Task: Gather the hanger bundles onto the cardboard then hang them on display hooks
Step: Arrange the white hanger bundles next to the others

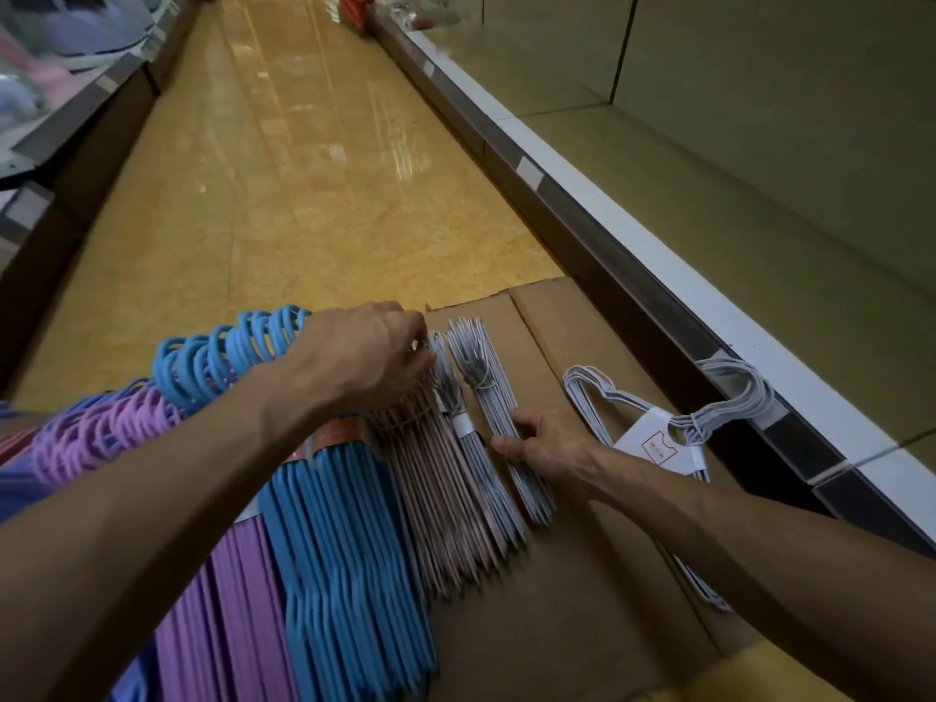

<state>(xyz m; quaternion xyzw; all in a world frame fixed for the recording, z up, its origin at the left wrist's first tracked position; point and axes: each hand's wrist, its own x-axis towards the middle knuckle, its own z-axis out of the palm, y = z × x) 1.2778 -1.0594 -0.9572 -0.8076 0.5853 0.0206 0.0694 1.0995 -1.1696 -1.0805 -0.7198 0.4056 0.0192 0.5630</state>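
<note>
Glossy yellow-tan tiled floor [283, 159] running down a narrow shop aisle, streaked with pale reflections. Along the right, bare olive-beige metal shelving [759, 159] edged by a white price rail [597, 215] over a dark base. Along the left, dark-fronted shelving [86, 144] holding blurred blue and pink goods. Red items [354, 2] at the far end. Dim, warm light.

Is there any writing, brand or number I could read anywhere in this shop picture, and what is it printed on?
No text here can be read.
White card tag on the white hanger bundle: a small red printed mark, too small and blurred to read.
Shelf edge strip: pale label slips, blank or too blurred to tell.
Paper band round the grey hanger bundle: no print visible.
</note>
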